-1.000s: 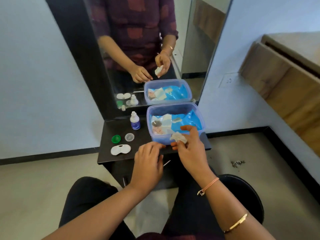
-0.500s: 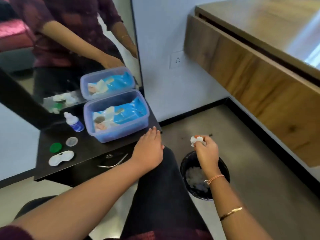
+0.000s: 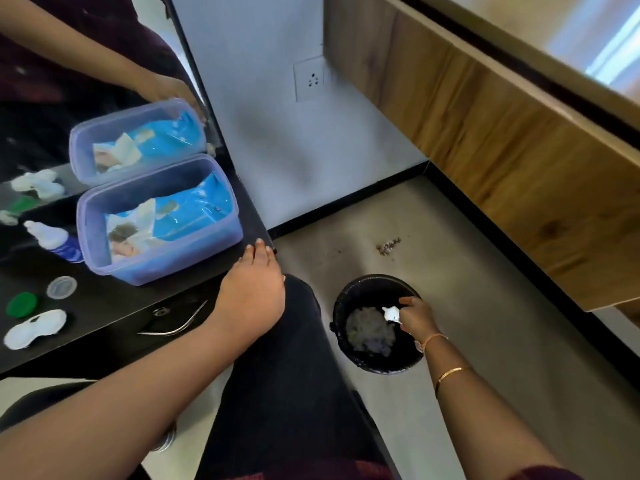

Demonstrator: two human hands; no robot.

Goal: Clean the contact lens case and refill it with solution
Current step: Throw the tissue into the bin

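Observation:
The white contact lens case (image 3: 33, 329) lies open on the black shelf (image 3: 114, 303) at the far left, with its green cap (image 3: 21, 304) and clear cap (image 3: 61, 286) beside it. The solution bottle (image 3: 55, 240) stands behind them. My left hand (image 3: 251, 294) rests flat on the shelf's right front corner, holding nothing. My right hand (image 3: 415, 317) is down inside the rim of the black bin (image 3: 375, 363) on the floor, pinching a crumpled white tissue (image 3: 392, 312) over the waste in it.
A purple plastic tub (image 3: 159, 258) holding a blue wipes pack (image 3: 194, 209) sits on the shelf against the mirror (image 3: 86, 81). Metal tweezers (image 3: 176, 327) lie near the shelf's front edge. A wooden cabinet (image 3: 502, 133) runs along the right wall; my dark-trousered legs fill the lower middle.
My right hand carried the tissue from the tub area, right and down, into the bin. My left hand slid to the shelf's right corner. The view swung right.

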